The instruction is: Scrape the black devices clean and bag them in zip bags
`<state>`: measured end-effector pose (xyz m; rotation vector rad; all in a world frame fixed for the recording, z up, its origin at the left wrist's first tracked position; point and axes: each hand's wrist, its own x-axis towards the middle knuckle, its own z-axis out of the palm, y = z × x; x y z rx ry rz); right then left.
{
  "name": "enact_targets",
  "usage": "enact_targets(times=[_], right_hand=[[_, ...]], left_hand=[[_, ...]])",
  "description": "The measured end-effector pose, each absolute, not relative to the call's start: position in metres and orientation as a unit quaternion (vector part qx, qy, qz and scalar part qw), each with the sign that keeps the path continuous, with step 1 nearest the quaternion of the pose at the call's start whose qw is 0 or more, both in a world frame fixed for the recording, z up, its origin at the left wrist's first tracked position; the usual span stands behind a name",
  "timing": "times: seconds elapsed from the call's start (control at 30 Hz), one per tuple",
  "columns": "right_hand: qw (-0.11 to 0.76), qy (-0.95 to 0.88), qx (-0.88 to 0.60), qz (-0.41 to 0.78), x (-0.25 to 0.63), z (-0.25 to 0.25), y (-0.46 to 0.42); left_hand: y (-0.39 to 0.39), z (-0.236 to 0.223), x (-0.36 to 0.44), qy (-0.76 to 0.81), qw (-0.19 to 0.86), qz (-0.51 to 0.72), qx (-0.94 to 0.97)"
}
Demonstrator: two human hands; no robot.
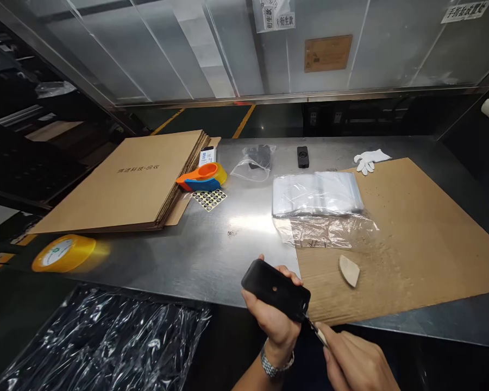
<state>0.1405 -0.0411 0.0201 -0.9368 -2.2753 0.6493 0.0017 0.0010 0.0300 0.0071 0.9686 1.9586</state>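
My left hand (pixel 273 320) is wrapped round a black, phone-shaped case (pixel 275 288) with rounded corners and a small round mark in its middle. The case is held tilted over the front edge of the table. In my right hand (pixel 356 355) is a thin pointed tool (pixel 320 334) with a pale handle. Its dark tip meets the case at the lower right corner, around a small opening; the exact contact is too small to tell. Closest to both hands on the table lies a beige wedge-shaped piece (pixel 349 270), resting on a cardboard sheet (pixel 427 233).
Clear plastic bags (pixel 318 193) lie stacked behind the hands. Farther back are a small black device (pixel 303 157), a bagged dark item (pixel 261 157) and a white glove (pixel 370 160). Leftward are a tape dispenser (pixel 201 178), flattened cartons (pixel 126 184) and a yellow tape roll (pixel 65 253).
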Motion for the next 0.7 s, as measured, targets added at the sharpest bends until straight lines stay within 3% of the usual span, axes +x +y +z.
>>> enact_targets(times=[0.07, 0.23, 0.7], right_hand=[[0.293, -0.89, -0.339, 0.089, 0.138, 0.021, -0.04], [0.271, -0.894, -0.357, -0.011, 0.133, 0.022, -0.04], [0.276, -0.883, -0.38, -0.02, 0.128, -0.005, -0.056]], left_hand=[[0.001, 0.03, 0.002, 0.397, 0.453, 0.798, -0.001], [-0.001, 0.028, 0.002, 0.386, 0.42, 0.821, -0.011], [-0.002, 0.029, 0.004, 0.392, 0.345, 0.853, 0.026]])
